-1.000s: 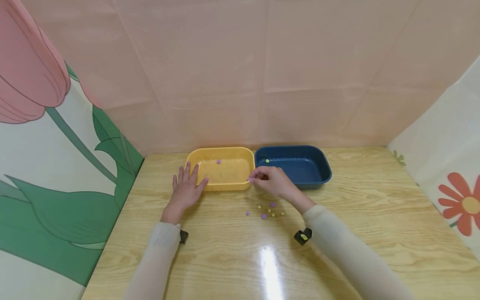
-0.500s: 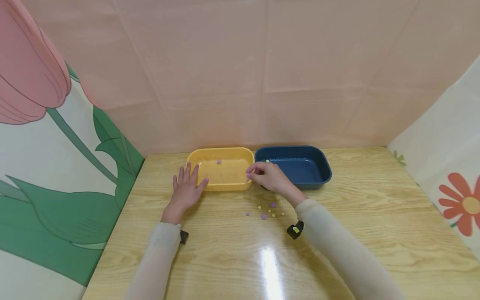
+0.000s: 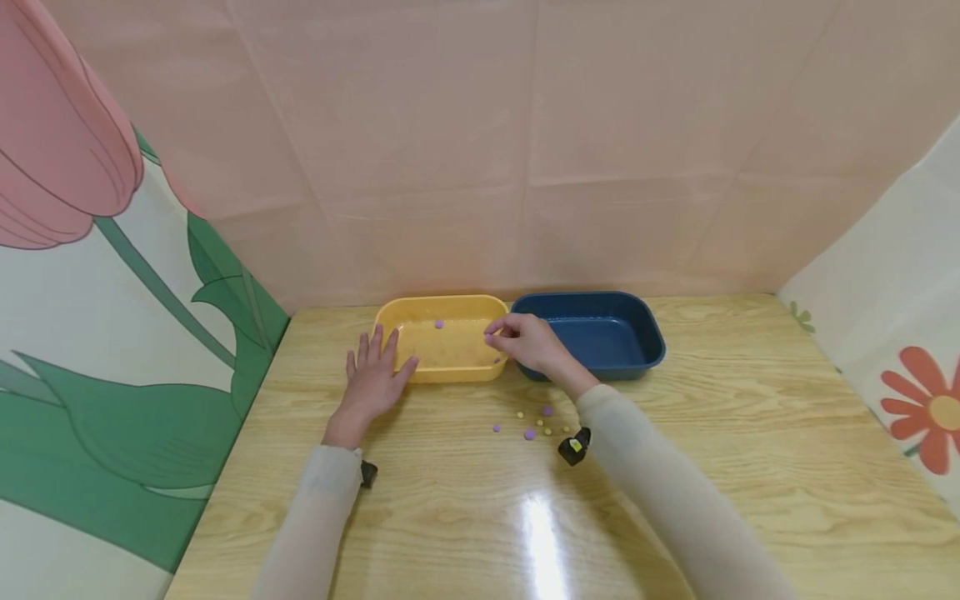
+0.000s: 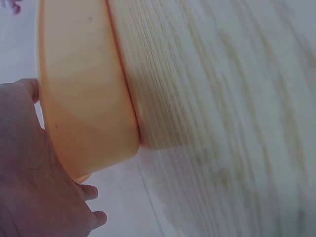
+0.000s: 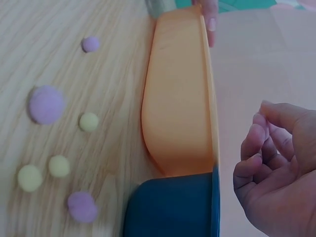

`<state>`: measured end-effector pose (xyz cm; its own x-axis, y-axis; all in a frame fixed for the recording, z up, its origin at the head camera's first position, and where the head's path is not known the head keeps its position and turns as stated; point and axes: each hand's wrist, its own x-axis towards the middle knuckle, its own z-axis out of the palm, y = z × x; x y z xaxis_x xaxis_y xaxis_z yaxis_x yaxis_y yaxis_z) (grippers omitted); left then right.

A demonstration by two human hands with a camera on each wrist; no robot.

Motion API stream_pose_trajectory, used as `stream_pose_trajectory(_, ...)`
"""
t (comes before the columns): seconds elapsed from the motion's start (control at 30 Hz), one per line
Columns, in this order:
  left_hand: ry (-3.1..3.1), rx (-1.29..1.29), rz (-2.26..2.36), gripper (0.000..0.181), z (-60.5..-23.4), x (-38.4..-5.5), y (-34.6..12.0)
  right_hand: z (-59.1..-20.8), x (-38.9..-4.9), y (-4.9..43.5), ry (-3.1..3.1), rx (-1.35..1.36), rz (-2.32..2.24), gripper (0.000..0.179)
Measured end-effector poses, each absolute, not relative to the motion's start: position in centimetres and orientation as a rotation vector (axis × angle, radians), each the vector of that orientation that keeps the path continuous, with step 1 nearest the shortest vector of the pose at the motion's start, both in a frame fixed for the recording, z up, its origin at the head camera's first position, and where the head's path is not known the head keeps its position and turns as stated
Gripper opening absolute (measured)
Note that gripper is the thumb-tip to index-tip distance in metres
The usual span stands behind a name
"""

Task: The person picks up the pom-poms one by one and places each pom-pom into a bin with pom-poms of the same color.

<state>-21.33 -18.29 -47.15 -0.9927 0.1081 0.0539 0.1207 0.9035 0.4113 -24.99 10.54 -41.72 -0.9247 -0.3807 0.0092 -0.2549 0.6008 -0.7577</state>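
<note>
My right hand (image 3: 534,343) is over the right end of the yellow bin (image 3: 450,374), thumb and forefinger pinching a small purple pom-pom (image 3: 487,335). In the right wrist view, the fingertips hide that pom-pom and the other fingers curl in. Spread fingers of my left hand (image 3: 372,385) rest on the bin's left front corner. The left wrist view shows that hand (image 4: 42,173) against the rim. Inside the bin lie one purple pom-pom (image 3: 438,324) at the back and another (image 3: 497,361) near the front right.
A blue bin (image 3: 600,372) stands against the yellow bin's right side. Several loose purple and yellow pom-poms, among them a larger purple one (image 5: 46,104) and a yellow one (image 5: 89,122), lie on the wooden table (image 3: 450,517) in front. A pink backdrop rises behind the bins.
My right hand has moved left and away from me, from the bins' meeting edges to over the yellow bin, still pinching the purple pom-pom. The left hand has stayed put.
</note>
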Motion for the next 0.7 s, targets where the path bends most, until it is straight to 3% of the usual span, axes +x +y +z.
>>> stream_pose_trajectory(0.47, -3.035, -0.203, -0.626, 0.072, -46.9, -21.1, -18.3, -41.8, -26.5, 9.1, 2.646, -0.43, -1.27, 0.016)
stream_pose_trajectory(0.7, -3.028, -0.195, -0.644, 0.07, -47.0, -21.2, -18.3, -41.9, -27.0, 8.7, 2.652, -0.424, -1.232, 0.027)
